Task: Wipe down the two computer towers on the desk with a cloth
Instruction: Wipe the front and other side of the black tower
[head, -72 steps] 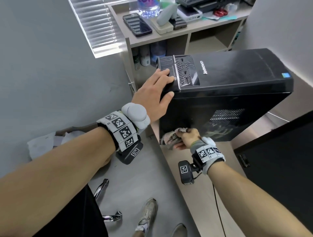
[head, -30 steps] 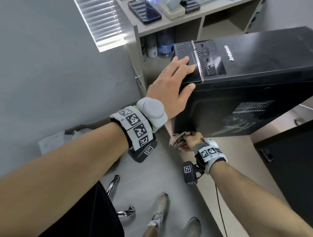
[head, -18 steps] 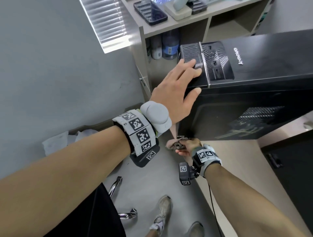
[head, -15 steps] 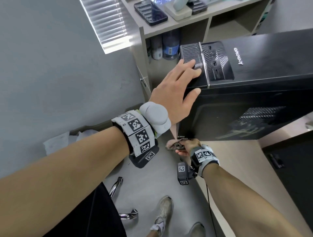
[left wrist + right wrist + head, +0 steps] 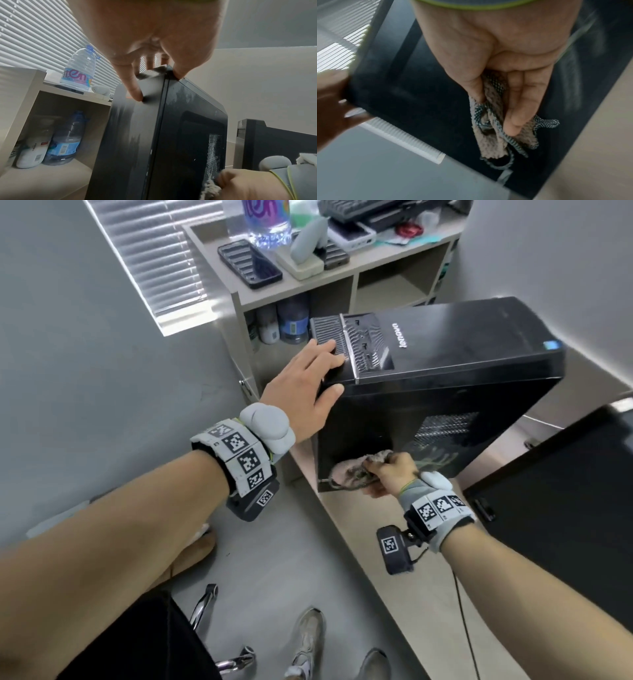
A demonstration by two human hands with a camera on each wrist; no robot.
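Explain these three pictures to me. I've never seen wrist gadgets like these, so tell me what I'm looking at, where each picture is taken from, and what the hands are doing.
No machine is at work here: a person is cleaning, wearing cameras. One picture comes from a camera on the head, looking down at both arms; the other two come from small cameras strapped under each wrist, looking along the hand. The checkered bands on the wrists are part of that gear.

The left hand rests with fairly straight fingers on the top front corner of a black computer tower, which is tilted on the pale desk. The right hand grips a bunched cloth against the tower's side panel, low and near its front edge. A second tower stands beside it. Behind is a shelf unit bearing a water bottle, a phone and other small items.
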